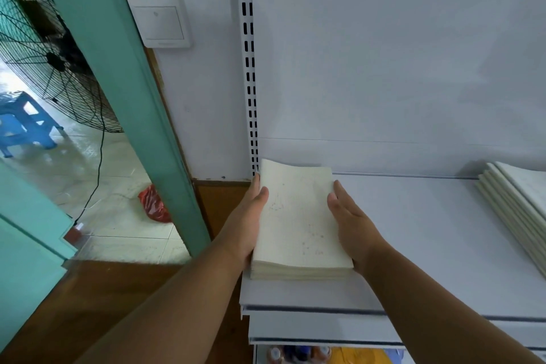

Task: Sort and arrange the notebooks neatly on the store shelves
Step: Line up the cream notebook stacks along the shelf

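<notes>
A stack of cream notebooks (298,221) lies flat at the left end of the white shelf (419,233). My left hand (249,216) presses flat against the stack's left side with straight fingers. My right hand (351,221) presses against its right side, fingers straight too. A second stack of cream notebooks (517,204) lies at the shelf's right edge, partly cut off by the frame.
The slotted white upright (249,68) and back panel stand behind the stack. Lower shelves (310,331) jut out below. To the left are a teal door frame (124,74), a black fan (50,62), a blue stool (23,124) and a red bag (153,204).
</notes>
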